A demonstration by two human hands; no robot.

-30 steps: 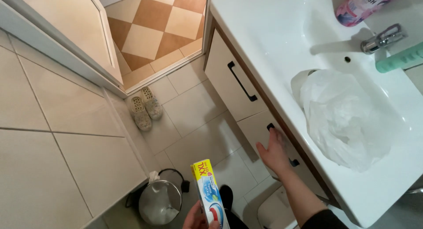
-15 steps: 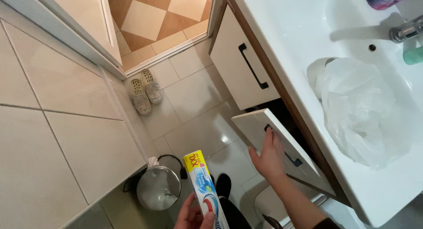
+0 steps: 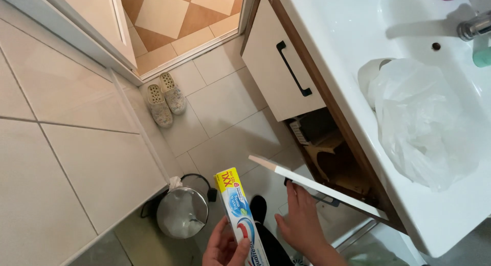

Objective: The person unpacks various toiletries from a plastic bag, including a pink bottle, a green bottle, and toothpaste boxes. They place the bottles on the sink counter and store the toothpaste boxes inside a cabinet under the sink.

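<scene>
My left hand (image 3: 224,245) holds a long toothpaste box (image 3: 239,215), white and blue with a yellow end, upright near the bottom middle. My right hand (image 3: 302,222) grips the black handle of a white cabinet door (image 3: 319,186) under the washbasin. That door stands swung wide open. Inside the cabinet (image 3: 332,153) I see dark shelves with a few indistinct items. The neighbouring door (image 3: 279,71) with a black bar handle stays closed.
A white washbasin (image 3: 358,36) holds a crumpled clear plastic bag (image 3: 422,123) beside a chrome tap (image 3: 473,25). A steel pedal bin (image 3: 182,212) stands on the tiled floor below. A pair of pale slippers (image 3: 166,97) lies by the doorway.
The cabinet door has swung from shut to wide open, pulled by my right hand. The toothpaste box stays in my left hand, raised slightly.
</scene>
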